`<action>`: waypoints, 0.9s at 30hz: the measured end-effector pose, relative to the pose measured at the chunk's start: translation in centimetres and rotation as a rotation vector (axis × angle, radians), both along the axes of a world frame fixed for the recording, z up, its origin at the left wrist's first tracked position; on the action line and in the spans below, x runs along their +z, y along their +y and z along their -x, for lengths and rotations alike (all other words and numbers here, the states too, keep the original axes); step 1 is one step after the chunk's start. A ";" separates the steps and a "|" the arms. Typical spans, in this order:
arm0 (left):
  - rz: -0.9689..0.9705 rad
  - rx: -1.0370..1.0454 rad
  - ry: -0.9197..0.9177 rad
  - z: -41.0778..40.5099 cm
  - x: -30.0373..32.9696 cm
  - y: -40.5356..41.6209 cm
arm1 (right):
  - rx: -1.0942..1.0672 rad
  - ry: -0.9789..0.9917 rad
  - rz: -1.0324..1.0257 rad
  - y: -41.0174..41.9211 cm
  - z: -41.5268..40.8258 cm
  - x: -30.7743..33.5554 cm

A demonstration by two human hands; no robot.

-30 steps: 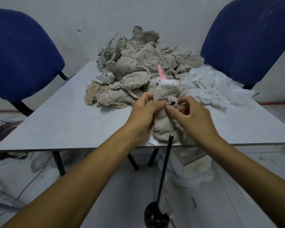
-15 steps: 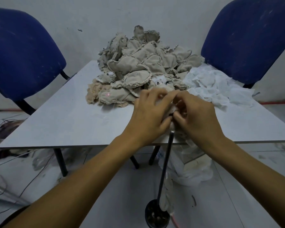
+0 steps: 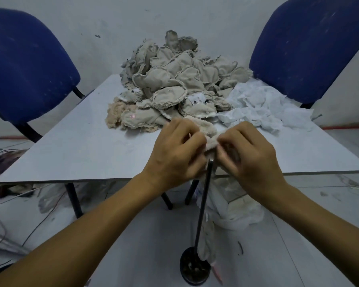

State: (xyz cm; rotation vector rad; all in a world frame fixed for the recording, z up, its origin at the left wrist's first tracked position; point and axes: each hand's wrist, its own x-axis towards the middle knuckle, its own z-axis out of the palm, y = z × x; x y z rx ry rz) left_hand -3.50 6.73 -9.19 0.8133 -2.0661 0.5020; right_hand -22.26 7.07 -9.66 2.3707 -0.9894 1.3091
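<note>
Pinched by the curled fingers of the left grip (image 3: 178, 150) and the right grip (image 3: 249, 156), a small fuzzy cream plush skin (image 3: 211, 138) is held bunched above the near edge of the smooth pale grey counter (image 3: 81, 146). Its underside is met by the rounded tip of a thin black metal rod (image 3: 204, 201), seen at six o'clock of the grips, upright on a round dark base (image 3: 192, 270). At twelve o'clock a heap of frayed beige cloth shells (image 3: 170, 79) is piled; at two o'clock crumpled white gauzy fabric (image 3: 261, 104) is spread.
</note>
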 end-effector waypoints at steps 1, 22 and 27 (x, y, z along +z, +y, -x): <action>0.021 -0.035 -0.015 -0.3 0.0 0.3 | 0.049 0.021 0.047 0.5 0.2 -0.1; -1.200 -0.562 0.438 -1.4 3.8 0.8 | 0.136 0.211 0.320 3.0 0.7 -0.1; -1.237 -0.280 0.103 -2.1 4.8 0.9 | 0.171 0.071 -0.013 3.2 1.3 0.2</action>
